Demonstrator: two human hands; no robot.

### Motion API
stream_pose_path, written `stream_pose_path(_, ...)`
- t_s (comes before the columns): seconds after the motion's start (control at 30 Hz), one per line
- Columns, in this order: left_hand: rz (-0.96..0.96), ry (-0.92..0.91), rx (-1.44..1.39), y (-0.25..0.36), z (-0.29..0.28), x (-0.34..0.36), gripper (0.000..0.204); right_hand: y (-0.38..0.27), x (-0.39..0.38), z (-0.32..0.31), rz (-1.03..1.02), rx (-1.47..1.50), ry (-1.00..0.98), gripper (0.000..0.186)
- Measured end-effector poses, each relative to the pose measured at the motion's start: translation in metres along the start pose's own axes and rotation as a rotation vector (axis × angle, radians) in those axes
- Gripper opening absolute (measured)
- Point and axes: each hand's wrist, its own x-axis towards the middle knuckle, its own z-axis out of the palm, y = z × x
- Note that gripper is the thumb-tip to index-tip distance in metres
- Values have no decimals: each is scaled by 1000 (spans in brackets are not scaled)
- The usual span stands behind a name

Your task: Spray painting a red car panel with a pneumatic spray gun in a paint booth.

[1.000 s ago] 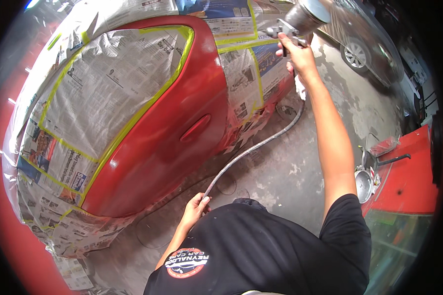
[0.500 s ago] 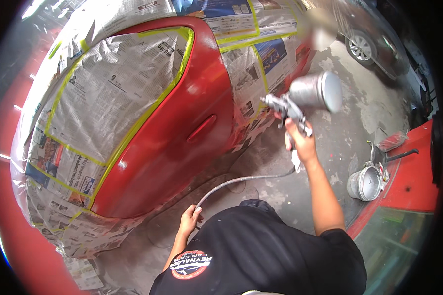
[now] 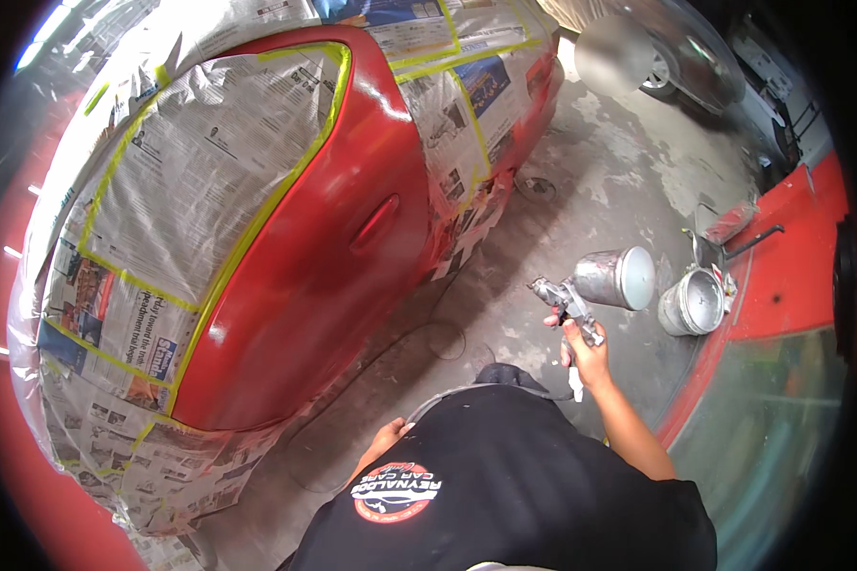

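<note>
My right hand is wrapped round the handle of a silver spray gun, with a metal paint cup on it. The gun hangs over the floor, apart from the car. From the gun side a grey air hose runs behind my body to my left hand, which is closed on it; my shirt hides part of that hand. To the left is a glossy red car door with a red handle. Newspaper edged with yellow-green masking tape covers its window.
A paint-smeared bucket stands at the right beside a red panel. More newspaper masks the car's adjoining parts. A dark cable lies on the stained concrete floor. Another car stands at the far right.
My right hand has drawn the spray gun down and away from the car. My left hand has moved slightly lower and closer to my body, and the view has shifted.
</note>
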Motion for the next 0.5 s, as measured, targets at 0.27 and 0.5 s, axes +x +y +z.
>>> stream_pose_path(0.27, -46, -275, 158, -55, 8, 81, 42, -8, -57, -34, -71, -9, 132, 30)
stream_pose_path(0.5, -7, -217, 307, -31, 29, 108, 49, -9, -40, -93, -118, 4, 126, 33)
